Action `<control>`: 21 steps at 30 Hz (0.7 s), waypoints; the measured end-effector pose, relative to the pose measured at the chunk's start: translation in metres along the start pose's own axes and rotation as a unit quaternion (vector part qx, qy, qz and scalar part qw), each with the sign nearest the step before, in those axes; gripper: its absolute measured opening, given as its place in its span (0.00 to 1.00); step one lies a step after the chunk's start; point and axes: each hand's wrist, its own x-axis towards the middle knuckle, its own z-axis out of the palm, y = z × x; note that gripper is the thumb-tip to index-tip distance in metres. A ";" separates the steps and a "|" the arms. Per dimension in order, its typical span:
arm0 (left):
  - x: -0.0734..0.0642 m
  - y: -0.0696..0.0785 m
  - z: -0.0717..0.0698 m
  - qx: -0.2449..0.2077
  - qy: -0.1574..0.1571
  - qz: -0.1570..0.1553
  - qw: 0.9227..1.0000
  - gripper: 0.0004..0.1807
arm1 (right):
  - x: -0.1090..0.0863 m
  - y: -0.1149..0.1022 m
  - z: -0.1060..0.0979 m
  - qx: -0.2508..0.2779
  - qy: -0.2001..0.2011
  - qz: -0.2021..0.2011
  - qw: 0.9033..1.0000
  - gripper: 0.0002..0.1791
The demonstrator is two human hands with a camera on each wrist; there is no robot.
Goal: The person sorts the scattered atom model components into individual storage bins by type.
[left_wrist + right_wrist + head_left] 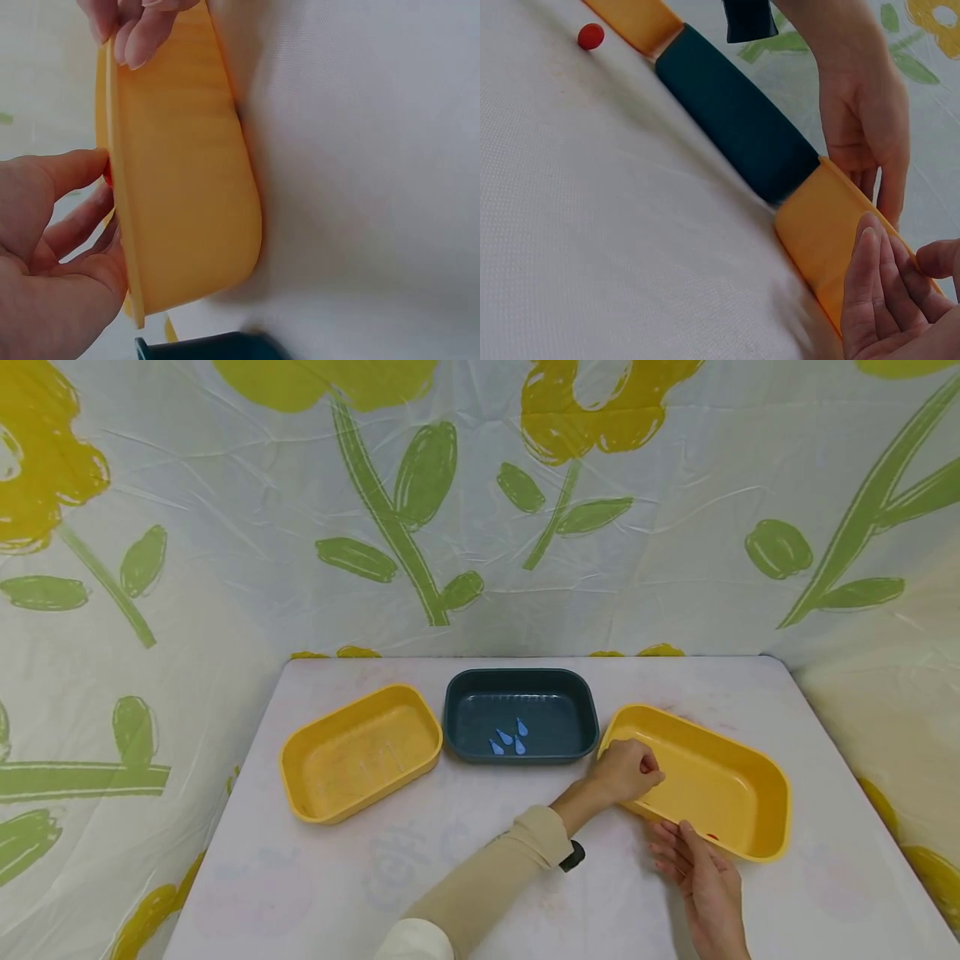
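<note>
My left hand (626, 770) reaches over the left end of the right-hand yellow tray (776, 793). In the left wrist view its thumb and fingers pinch a small red piece (108, 175) at the level of the tray's rim, mostly covered by the fingertips. My right hand (708, 881) is at the tray's front edge, thumb over the rim and fingers along the outer wall, holding it. Just right of that thumb, a bit of red (712, 837) shows inside the tray.
A dark teal tray (521, 675) holding several blue drop-shaped pieces (504, 737) stands in the middle. Another yellow tray (300, 752) with faint clear strips is at left. The right wrist view shows a round red thing (591, 36) against the white tabletop.
</note>
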 end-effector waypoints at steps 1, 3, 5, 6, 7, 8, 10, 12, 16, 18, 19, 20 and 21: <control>0.001 0.001 0.002 0.001 -0.002 -0.005 1.000 0.05 | 0.000 0.000 0.000 0.001 -0.003 -0.004 1.000 0.17; 0.002 0.002 0.005 0.001 -0.006 -0.017 1.000 0.05 | 0.000 0.000 0.000 0.003 -0.007 -0.008 1.000 0.17; 0.004 0.003 0.007 0.004 -0.011 -0.026 1.000 0.05 | 0.000 0.000 0.001 0.002 -0.008 -0.008 1.000 0.17; 0.004 0.004 0.008 0.006 -0.015 -0.030 0.999 0.05 | -0.001 0.000 0.001 0.002 -0.008 -0.008 1.000 0.17; 0.005 0.004 0.009 0.007 -0.018 -0.035 0.999 0.05 | -0.001 0.000 0.001 0.002 -0.007 -0.008 1.000 0.17; 0.006 0.005 0.010 0.009 -0.021 -0.037 0.999 0.05 | -0.001 0.000 0.001 0.001 -0.006 -0.006 1.000 0.17; 0.009 0.005 0.011 0.017 -0.024 -0.042 0.999 0.06 | -0.001 0.000 0.000 0.000 -0.001 -0.001 1.000 0.17; 0.012 0.005 0.013 0.021 -0.027 -0.049 0.998 0.07 | -0.001 -0.001 0.000 -0.001 0.004 0.006 1.000 0.17; 0.018 0.005 0.017 0.044 -0.026 -0.054 0.997 0.09 | -0.001 -0.001 0.001 0.001 0.008 0.011 1.000 0.17; 0.021 0.005 0.018 0.059 -0.028 -0.059 0.996 0.10 | 0.000 0.000 0.000 0.002 0.004 0.004 1.000 0.17; 0.023 0.005 0.019 0.067 -0.028 -0.061 0.995 0.10 | 0.000 0.000 0.000 0.002 0.004 0.004 1.000 0.17; 0.024 0.005 0.019 0.072 -0.029 -0.063 0.995 0.10 | 0.000 0.000 0.000 0.001 0.002 0.001 1.000 0.17; 0.025 0.005 0.020 0.076 -0.031 -0.065 0.994 0.09 | 0.000 -0.001 0.000 0.001 0.003 0.002 1.000 0.17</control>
